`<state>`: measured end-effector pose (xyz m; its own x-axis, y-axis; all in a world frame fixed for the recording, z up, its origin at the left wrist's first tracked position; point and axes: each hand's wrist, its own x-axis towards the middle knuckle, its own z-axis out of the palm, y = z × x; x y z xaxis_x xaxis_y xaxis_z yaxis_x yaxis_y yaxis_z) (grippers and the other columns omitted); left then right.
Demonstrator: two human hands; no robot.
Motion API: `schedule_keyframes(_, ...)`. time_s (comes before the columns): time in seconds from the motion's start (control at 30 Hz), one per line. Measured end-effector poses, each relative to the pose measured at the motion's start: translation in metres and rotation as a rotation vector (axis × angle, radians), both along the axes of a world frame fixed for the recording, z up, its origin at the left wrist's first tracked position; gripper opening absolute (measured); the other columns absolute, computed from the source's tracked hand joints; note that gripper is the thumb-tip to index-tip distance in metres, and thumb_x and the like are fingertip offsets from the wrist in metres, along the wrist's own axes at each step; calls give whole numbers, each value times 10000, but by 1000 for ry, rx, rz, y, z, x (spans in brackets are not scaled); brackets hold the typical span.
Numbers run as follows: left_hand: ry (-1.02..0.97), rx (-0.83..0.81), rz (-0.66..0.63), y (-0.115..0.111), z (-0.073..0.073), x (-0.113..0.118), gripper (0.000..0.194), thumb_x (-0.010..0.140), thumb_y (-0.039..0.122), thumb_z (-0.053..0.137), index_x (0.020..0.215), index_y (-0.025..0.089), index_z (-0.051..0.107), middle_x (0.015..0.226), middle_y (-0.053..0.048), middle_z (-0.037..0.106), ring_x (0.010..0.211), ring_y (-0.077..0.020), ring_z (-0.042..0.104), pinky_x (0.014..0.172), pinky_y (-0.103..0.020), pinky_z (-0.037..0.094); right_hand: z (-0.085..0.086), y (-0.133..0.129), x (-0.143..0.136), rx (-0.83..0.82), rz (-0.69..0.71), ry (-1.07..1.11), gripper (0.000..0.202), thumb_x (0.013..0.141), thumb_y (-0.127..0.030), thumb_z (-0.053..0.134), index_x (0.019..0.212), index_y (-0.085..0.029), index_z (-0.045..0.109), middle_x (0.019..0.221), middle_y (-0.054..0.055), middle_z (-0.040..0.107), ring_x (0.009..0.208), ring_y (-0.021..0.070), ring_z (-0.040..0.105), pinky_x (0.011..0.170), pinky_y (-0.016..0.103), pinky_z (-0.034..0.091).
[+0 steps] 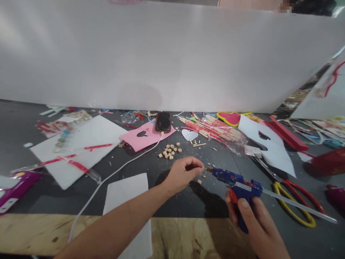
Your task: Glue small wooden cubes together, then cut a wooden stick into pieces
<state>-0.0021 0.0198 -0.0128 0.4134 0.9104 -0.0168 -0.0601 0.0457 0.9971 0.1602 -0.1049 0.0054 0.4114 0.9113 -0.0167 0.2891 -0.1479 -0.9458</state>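
My right hand (254, 219) is wrapped round the handle of a blue hot glue gun (237, 183) with an orange trigger. A clear glue stick (299, 205) juts from its back end. The gun's nozzle points left, right at the fingertips of my left hand (185, 172). Those fingers are pinched together, and whatever small piece they hold is mostly hidden. Beyond my left hand lies a pile of small clustered wooden pieces (169, 151). One more such wooden cluster (199, 181) rests under the nozzle, near several short stick bits.
A phone (163, 121) on pink paper (140, 136) has a white cable (124, 165) running left. Scissors (293, 201) with red and yellow handles lie at right, by cut white paper (272, 147). Wrapped wooden sticks (210, 127) lie behind. A white board (161, 54) stands at the back.
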Motion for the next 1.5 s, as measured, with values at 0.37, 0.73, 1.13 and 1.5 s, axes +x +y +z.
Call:
schedule_keyframes(0.37, -35, -42, -4, 0, -1, 1, 150, 655, 242, 683, 754, 141, 635, 687, -2, 617, 615, -93, 535, 596, -204, 429, 2, 0, -2, 6, 32, -19, 296, 817, -488, 481, 799, -208, 576, 586, -5, 556, 533, 135, 493, 540, 250, 421)
schedule_keyframes(0.73, -43, -55, -5, 1, -1, 1, 151, 636, 234, 692, 736, 137, 634, 670, -5, 613, 605, -94, 529, 586, -206, 428, -1, 0, -1, -1, 65, 29, 301, 819, -488, 484, 814, -201, 577, 631, -5, 567, 524, 116, 488, 520, 238, 420)
schedule_keyframes(1.13, -56, -80, -22, 1, -1, 1, 129, 629, 185, 679, 723, 132, 609, 666, 5, 596, 583, -75, 503, 567, -192, 406, -2, -2, 2, -45, 77, 12, 306, 826, -490, 466, 818, -200, 562, 592, -9, 545, 542, 135, 485, 553, 258, 399)
schedule_keyframes(1.5, -70, -106, -10, 1, 0, 2, 145, 614, 189, 691, 721, 126, 616, 652, 6, 593, 565, -69, 490, 559, -189, 399, -3, -2, 2, -53, 72, 2, 294, 834, -478, 464, 800, -205, 568, 576, -13, 540, 539, 125, 482, 550, 242, 400)
